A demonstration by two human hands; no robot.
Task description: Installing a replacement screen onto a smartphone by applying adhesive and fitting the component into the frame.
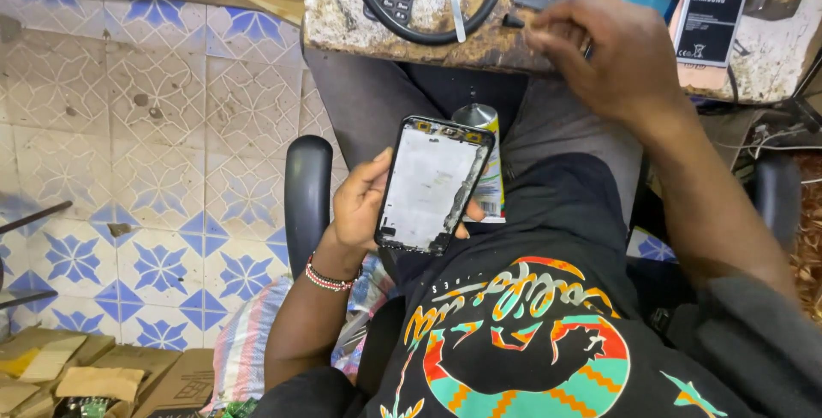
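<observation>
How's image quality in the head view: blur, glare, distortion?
Head view: right hand is motion-blurred at the fingertips over the worn bench edge; left hand and the opened phone frame it holds are sharp. Lighting is soft and even, with no hard shadows; the frame's pale inner panel looks slightly washed out. Wide-angle bending shows in the tiled floor lines at left.

Opened black phone frame with bare grey-white inner plate, tilted upright over the lap, cradled at centre, near the worn workbench's edge, top end farthest.
</observation>
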